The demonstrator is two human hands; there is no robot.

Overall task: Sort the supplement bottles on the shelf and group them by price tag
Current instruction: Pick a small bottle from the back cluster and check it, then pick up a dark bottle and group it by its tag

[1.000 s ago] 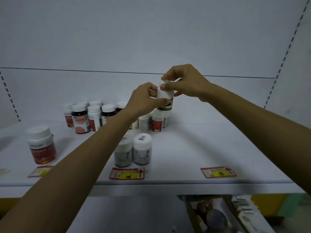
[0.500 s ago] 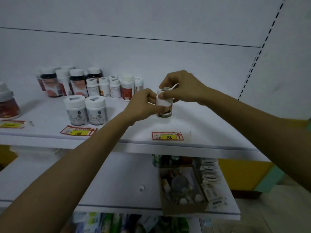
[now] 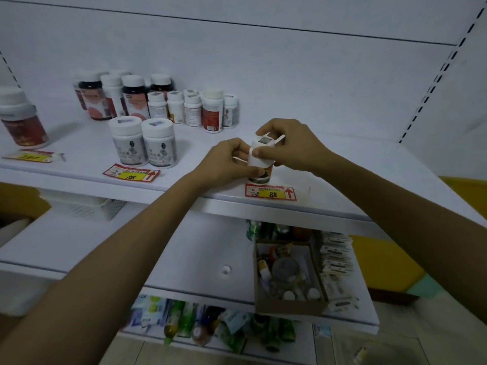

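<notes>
Head view: left hand (image 3: 224, 162) and right hand (image 3: 292, 143) grip a white bottle (image 3: 263, 162) just behind the white shelf's (image 3: 342, 175) 88 tag (image 3: 270, 192).

A shop: price tags (image 3: 270, 192) on shelf (image 3: 342, 180)

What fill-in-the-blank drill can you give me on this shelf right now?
The left hand and right hand together hold one small white bottle just behind the price tag that reads ____.
Behind the 108 tag stand ____ grey-labelled bottles with white lids.
The big red-labelled bottle stands alone at the far ____ end of the shelf.
Missing words: 88; two; left.
</notes>
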